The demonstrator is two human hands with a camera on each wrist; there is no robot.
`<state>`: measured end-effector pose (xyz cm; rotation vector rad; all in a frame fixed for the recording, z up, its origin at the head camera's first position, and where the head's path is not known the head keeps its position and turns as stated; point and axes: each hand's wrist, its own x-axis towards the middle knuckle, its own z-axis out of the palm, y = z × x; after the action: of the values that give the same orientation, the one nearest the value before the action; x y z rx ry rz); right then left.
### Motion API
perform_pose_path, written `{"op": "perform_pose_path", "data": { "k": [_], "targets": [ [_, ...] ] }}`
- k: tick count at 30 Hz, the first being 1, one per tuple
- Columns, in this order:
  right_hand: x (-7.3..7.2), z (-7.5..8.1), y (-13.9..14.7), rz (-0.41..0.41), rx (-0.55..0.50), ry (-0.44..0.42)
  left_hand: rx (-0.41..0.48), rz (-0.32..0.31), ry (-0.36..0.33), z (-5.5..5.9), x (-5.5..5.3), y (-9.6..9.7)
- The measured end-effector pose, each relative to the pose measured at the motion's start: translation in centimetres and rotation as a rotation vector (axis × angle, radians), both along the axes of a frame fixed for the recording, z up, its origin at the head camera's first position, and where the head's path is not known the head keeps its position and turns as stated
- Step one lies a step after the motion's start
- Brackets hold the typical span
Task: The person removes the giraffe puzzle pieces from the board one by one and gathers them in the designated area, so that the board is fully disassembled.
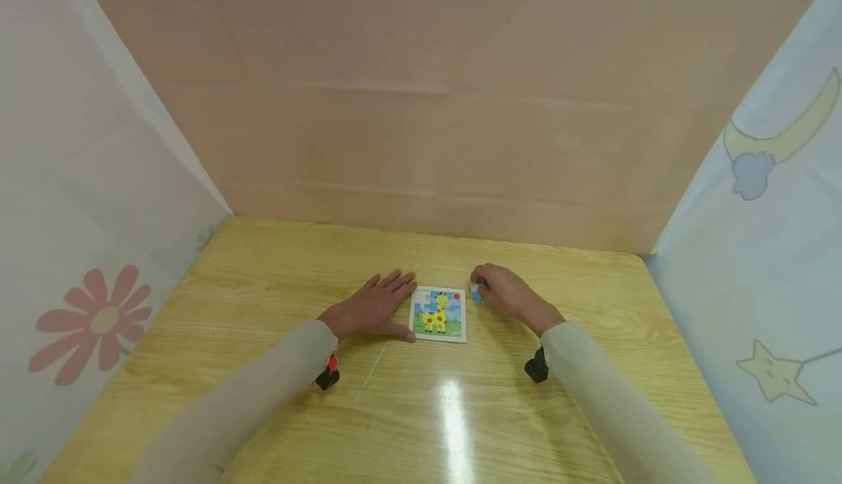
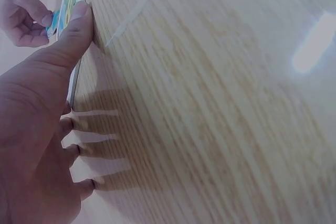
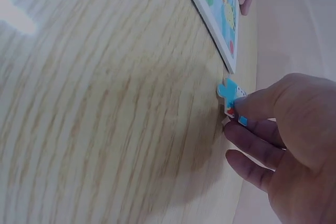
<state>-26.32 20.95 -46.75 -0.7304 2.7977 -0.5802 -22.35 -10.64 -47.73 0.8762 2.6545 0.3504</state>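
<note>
A square giraffe jigsaw puzzle (image 1: 437,322) in a white frame lies on the table, with a white gap at its upper left. My left hand (image 1: 377,307) rests beside it, fingers spread, its thumb (image 2: 79,11) on the frame's lower left corner. Just right of the puzzle, my right hand (image 1: 505,291) pinches a light-blue puzzle piece (image 3: 229,92) between thumb and fingers, close over the table. The piece has a rounded tab and a bit of red and white print; the thumb covers part of it.
The wooden table (image 1: 263,272) runs back to a plain brown wall sheet (image 1: 421,140). Pale printed sheets stand on both sides, the left with a pink flower (image 1: 99,323), the right with a star (image 1: 776,371). Light glares off the tabletop in front of the puzzle.
</note>
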Motion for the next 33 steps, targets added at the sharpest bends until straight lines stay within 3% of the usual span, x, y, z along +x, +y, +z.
{"op": "perform_pose_path", "data": {
  "k": [10, 33],
  "targets": [
    [0.2, -0.5, -0.26, 0.007, -0.001, 0.075, 0.009, -0.002, -0.007, -0.25, -0.03, -0.15],
    [0.53, -0.09, -0.24, -0.013, 0.015, 0.064, 0.031, 0.002, -0.006, -0.36, -0.1, -0.34]
  ]
}}
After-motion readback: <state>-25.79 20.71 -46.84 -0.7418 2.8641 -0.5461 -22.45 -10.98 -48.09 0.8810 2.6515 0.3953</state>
